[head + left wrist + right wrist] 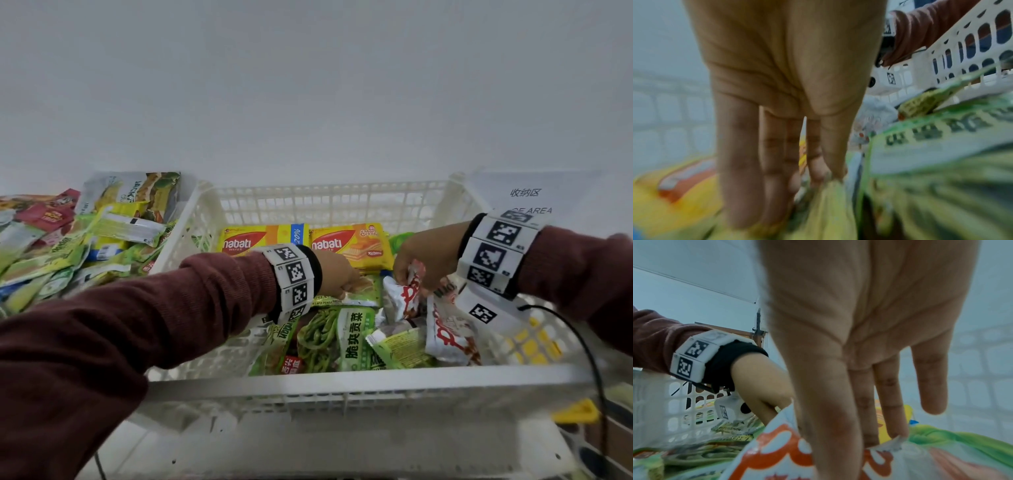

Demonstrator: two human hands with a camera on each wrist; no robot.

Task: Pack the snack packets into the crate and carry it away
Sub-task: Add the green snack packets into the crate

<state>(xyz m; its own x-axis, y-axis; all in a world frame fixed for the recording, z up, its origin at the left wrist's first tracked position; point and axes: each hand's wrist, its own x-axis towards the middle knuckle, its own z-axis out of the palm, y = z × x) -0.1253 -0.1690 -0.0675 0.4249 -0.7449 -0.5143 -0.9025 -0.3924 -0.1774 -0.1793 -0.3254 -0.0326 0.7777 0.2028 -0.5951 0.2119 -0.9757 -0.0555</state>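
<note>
Pale wall fills the background behind a white surface where a white slotted crate [329, 202] stands square to the person, its long axis running left to right. Left of the crate, outside it, lies a loose heap of snack packets [78, 240], mostly green and yellow, the top one reading "JACK" in part. To the far right a paper sign [525, 197] carries "收纳区" and, half hidden by the wristband, "AREA". A black cable [582, 342] loops over the crate's near right corner.

Inside the crate, two yellow wafer packets [349, 245] marked "nabati" lie flat side by side against the far wall, long sides left to right. Nearer, a green packet [354, 337] printed "脆爽贡菜" lies with its length running near to far. To its right sit white packets with red lettering [448, 337], tilted against one another.

Both arms in maroon sleeves reach over the near rim, each wrist wearing a white band of black square codes. The left hand [337, 277] is down among the packets at mid-crate, fingertips [818, 175] pinching the crumpled edge of a yellow-green packet [828, 211]; its label is too blurred to read. The right hand [428, 260] pinches the top edge of a white and red packet [777, 456], little finger held straight and free.
</note>
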